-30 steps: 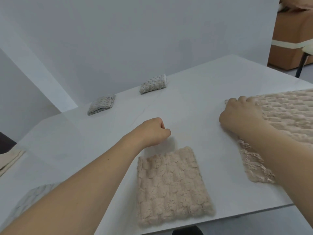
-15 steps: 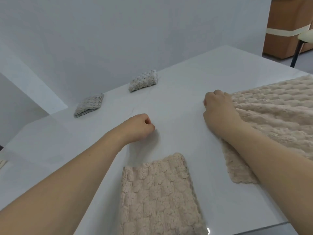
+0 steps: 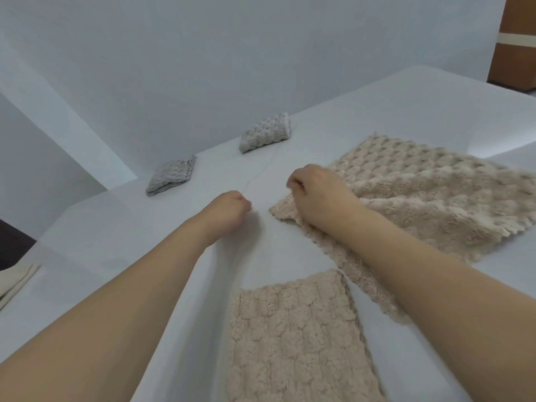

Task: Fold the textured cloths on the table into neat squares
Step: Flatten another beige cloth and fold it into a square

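Note:
A large beige textured cloth point(image 3: 429, 198) lies spread out on the right half of the white table point(image 3: 377, 103). My right hand point(image 3: 319, 195) grips its left corner. My left hand point(image 3: 229, 210) is a loose fist resting on the bare table just left of that corner, with nothing in it. A folded beige cloth point(image 3: 298, 340) lies near the front edge, under my right forearm. Two small folded grey cloths point(image 3: 171, 178) point(image 3: 265, 132) sit at the far side by the wall.
White wall panels stand right behind the table. A brown cabinet point(image 3: 513, 44) is at the far right beyond the table. Some folded cream fabric point(image 3: 14, 280) shows off the table's left edge.
My right hand has dragged the large beige cloth leftward toward the table's middle, so more of it is in view. My left hand has stayed fisted in about the same spot.

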Available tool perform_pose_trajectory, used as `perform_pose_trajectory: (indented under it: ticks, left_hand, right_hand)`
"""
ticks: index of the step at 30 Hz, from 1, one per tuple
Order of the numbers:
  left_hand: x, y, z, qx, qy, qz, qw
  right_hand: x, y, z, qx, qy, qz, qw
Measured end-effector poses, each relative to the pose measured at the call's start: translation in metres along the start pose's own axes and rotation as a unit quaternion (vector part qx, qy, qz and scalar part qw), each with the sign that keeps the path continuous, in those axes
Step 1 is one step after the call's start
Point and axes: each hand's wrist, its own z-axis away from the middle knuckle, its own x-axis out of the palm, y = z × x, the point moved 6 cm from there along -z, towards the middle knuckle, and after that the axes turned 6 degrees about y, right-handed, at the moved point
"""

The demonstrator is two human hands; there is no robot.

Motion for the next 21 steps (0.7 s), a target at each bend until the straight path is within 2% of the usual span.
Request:
perform_pose_trajectory:
  ticks: [2,3,5,7,10,13,17,19,21]
  left_hand:
    - [0.008,0.015,-0.002,0.014,0.005,0.037,0.999]
    - [0.015,0.024,-0.002,0.027,0.004,0.046,0.999]
    - [0.032,0.044,0.002,0.056,-0.003,0.034,0.998]
    - [0.048,0.057,0.003,0.098,0.0,-0.038,0.994]
    - [0.055,0.066,0.001,0.14,0.024,-0.148,0.979]
    - [0.042,0.06,0.0,0.156,0.051,-0.148,0.975]
    - [0.015,0.023,0.001,0.101,0.06,-0.032,0.993]
    - [-0.002,-0.006,-0.001,0.013,0.077,0.066,0.995]
    - [-0.024,-0.037,-0.001,-0.098,0.093,0.218,0.967]
  right_hand:
    - [-0.02,0.014,-0.003,0.043,0.037,0.137,0.989]
    - [-0.027,0.025,-0.002,0.086,0.015,0.217,0.972]
    - [-0.033,0.049,0.007,0.191,-0.086,0.294,0.933]
    - [-0.026,0.065,0.013,0.246,-0.154,0.292,0.911]
    - [-0.015,0.07,0.006,0.217,-0.18,0.279,0.918]
    - [-0.002,0.066,-0.006,0.185,-0.202,0.262,0.925]
    - [0.033,0.046,-0.029,0.107,-0.228,0.223,0.942]
    - [0.051,0.022,-0.038,0.053,-0.235,0.173,0.955]
    - [0.063,-0.013,-0.044,-0.007,-0.207,0.119,0.971]
